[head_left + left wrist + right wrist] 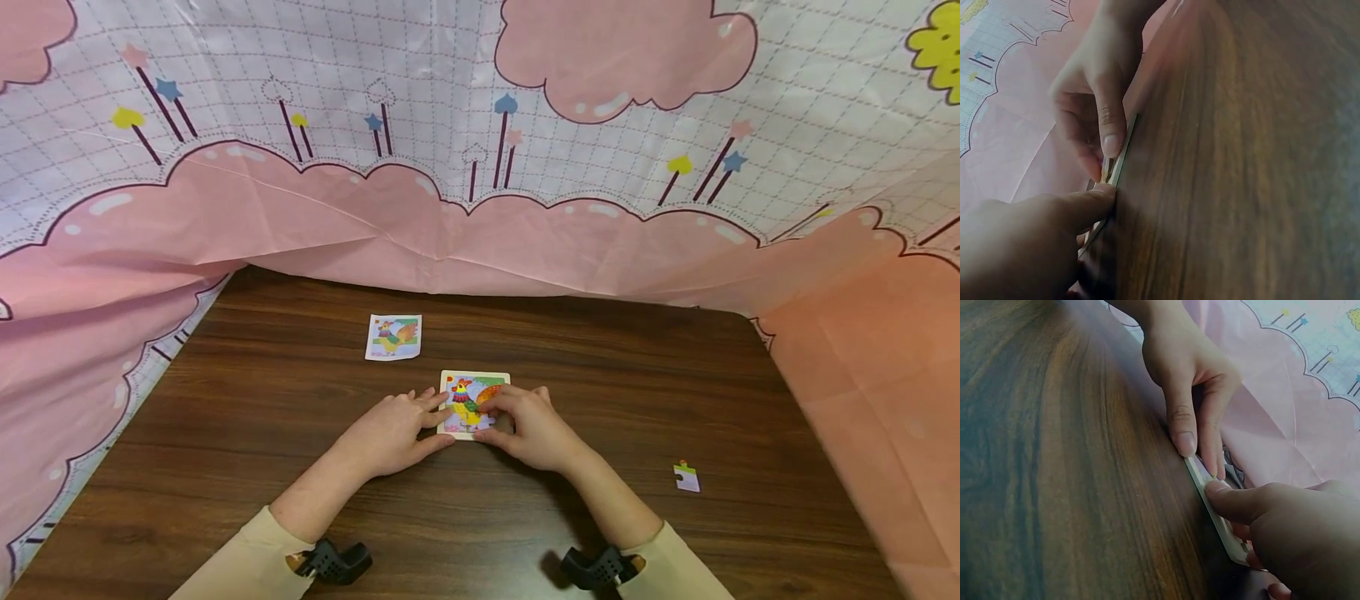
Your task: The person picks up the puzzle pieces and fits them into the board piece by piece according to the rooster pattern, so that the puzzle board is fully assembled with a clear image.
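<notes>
A small square jigsaw puzzle (459,423) with a colourful rooster picture lies in a pale-rimmed tray (474,373) on the table. My left hand (395,431) touches the tray's left edge, its thumb and fingers fairly straight. Over the lower right part of the puzzle, my right hand (534,427) pinches a small puzzle piece (1106,167) between thumb and fingers; much of that piece is hidden. In the right wrist view the right thumb (1225,495) sits just above the tray rim.
A paper picture card (393,337) of the same rooster lies behind and left of the tray. One loose puzzle piece (686,477), lilac and green, lies off to the right. Pink patterned cloth (435,258) walls the dark wooden table (300,333) at the back and sides.
</notes>
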Demonstrator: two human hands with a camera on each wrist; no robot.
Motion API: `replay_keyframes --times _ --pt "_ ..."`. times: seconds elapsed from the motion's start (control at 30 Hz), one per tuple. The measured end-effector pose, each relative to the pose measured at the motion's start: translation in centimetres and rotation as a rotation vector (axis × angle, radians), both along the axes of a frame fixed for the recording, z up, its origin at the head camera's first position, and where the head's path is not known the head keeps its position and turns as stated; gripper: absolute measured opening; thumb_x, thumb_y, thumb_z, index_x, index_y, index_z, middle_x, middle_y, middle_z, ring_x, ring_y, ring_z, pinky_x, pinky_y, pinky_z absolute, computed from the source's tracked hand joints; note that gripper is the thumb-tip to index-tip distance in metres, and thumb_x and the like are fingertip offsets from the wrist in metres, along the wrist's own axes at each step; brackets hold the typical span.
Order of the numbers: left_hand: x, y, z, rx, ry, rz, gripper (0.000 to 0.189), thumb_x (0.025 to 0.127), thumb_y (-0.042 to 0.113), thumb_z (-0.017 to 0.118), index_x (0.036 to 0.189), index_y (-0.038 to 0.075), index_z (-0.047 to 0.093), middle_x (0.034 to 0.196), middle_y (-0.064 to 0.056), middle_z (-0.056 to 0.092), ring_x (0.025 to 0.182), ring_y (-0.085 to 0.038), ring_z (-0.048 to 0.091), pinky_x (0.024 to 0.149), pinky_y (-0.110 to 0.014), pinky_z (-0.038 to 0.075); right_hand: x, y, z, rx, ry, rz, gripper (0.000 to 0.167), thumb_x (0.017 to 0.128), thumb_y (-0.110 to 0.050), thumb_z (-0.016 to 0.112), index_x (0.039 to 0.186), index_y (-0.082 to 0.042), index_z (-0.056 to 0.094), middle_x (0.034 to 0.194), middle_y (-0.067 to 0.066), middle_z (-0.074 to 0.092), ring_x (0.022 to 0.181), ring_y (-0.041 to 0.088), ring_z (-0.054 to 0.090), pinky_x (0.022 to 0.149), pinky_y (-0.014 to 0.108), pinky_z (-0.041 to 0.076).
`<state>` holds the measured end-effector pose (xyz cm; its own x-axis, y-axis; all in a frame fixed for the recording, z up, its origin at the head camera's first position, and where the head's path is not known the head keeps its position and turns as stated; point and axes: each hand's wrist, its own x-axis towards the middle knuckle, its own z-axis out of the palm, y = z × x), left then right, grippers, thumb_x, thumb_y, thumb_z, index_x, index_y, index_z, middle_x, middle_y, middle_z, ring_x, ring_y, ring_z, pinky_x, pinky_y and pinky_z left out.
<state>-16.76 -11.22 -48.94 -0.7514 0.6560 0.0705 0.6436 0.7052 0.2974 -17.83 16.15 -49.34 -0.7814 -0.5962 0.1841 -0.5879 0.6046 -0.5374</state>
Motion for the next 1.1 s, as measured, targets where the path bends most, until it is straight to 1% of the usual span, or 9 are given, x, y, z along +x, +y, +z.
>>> replay_keyframes --times 0.1,0.17,0.27,0.37,0.5,0.63,0.7,0.87,1.1 --pt "0.1 0.0 0.2 -0.016 0.024 -0.002 0.053 0.105 0.049 0.065 0.142 0.013 0.070 0.152 -0.011 0.058 0.136 -0.035 0.058 0.109 -0.054 0.050 0.1 -0.2 0.0 0.000 -0.004 -0.008 0.036 0.092 -0.035 0.086 0.119 -0.012 0.080 0.117 -0.005 0.073 0.100 0.007 0.065 0.083 0.041 0.032" --pt "0.3 0.2 0.4 -0.026 0.037 0.004 0.052 0.104 0.049 0.066 0.142 0.013 0.070 0.151 -0.012 0.058 0.136 -0.037 0.058 0.108 -0.055 0.051 0.2 -0.2 0.0 -0.003 -0.002 -0.011 0.036 0.092 -0.034 0.086 0.120 -0.012 0.080 0.118 -0.004 0.073 0.100 0.008 0.065 0.082 0.041 0.032" --pt "0.7 0.7 0.7 -0.032 0.041 0.018 0.053 0.104 0.051 0.066 0.144 0.016 0.069 0.153 -0.014 0.057 0.134 -0.042 0.059 0.104 -0.057 0.053 0.2 -0.2 -0.1 -0.003 0.012 -0.014 0.036 0.093 -0.034 0.085 0.120 -0.012 0.080 0.118 -0.005 0.072 0.096 0.006 0.064 0.082 0.041 0.032" --pt "0.9 1.4 0.7 -0.029 0.048 0.026 0.054 0.105 0.052 0.063 0.148 0.020 0.066 0.156 -0.015 0.054 0.132 -0.046 0.058 0.102 -0.059 0.055 0.3 -0.1 -0.2 0.001 0.028 -0.016 0.034 0.093 -0.034 0.084 0.120 -0.013 0.080 0.115 -0.008 0.071 0.085 0.004 0.060 0.081 0.041 0.031" --pt "1.0 2.0 0.3 -0.042 0.056 0.015 0.052 0.107 0.052 0.059 0.150 0.023 0.064 0.157 -0.016 0.052 0.135 -0.046 0.056 0.103 -0.059 0.054 0.4 -0.2 -0.3 -0.013 0.048 -0.025 0.033 0.093 -0.033 0.085 0.119 -0.013 0.081 0.113 -0.007 0.071 0.079 0.005 0.058 0.080 0.041 0.031" --pt "1.1 2.1 0.2 -0.050 0.045 0.016 0.048 0.109 0.049 0.057 0.150 0.024 0.065 0.156 -0.018 0.052 0.135 -0.045 0.057 0.102 -0.059 0.054 0.5 -0.4 -0.4 -0.025 0.064 -0.047 0.033 0.092 -0.034 0.086 0.118 -0.013 0.081 0.114 -0.006 0.072 0.086 0.006 0.063 0.082 0.042 0.032" --pt "1.2 2.0 0.2 -0.046 0.044 0.019 0.047 0.109 0.048 0.057 0.150 0.026 0.064 0.156 -0.017 0.052 0.133 -0.045 0.058 0.101 -0.060 0.055 0.5 -0.5 -0.5 -0.025 0.065 -0.056 0.034 0.091 -0.035 0.086 0.117 -0.014 0.082 0.114 -0.006 0.072 0.086 0.006 0.063 0.083 0.043 0.032" --pt "1.1 2.0 0.0 -0.036 0.048 0.016 0.045 0.110 0.047 0.057 0.150 0.028 0.064 0.155 -0.019 0.052 0.129 -0.047 0.060 0.098 -0.062 0.055 0.5 -0.4 -0.2 -0.029 0.030 -0.054 0.035 0.091 -0.034 0.087 0.118 -0.013 0.081 0.112 -0.007 0.071 0.079 0.006 0.060 0.084 0.043 0.031" --pt "1.0 2.2 -0.3 -0.019 0.049 0.020 0.043 0.109 0.045 0.059 0.146 0.025 0.068 0.152 -0.021 0.054 0.128 -0.047 0.061 0.099 -0.060 0.055 0.6 0.0 0.1 -0.050 -0.004 -0.026 0.029 0.093 -0.029 0.085 0.113 -0.009 0.084 0.101 -0.005 0.066 0.076 0.008 0.058 0.079 0.043 0.030"
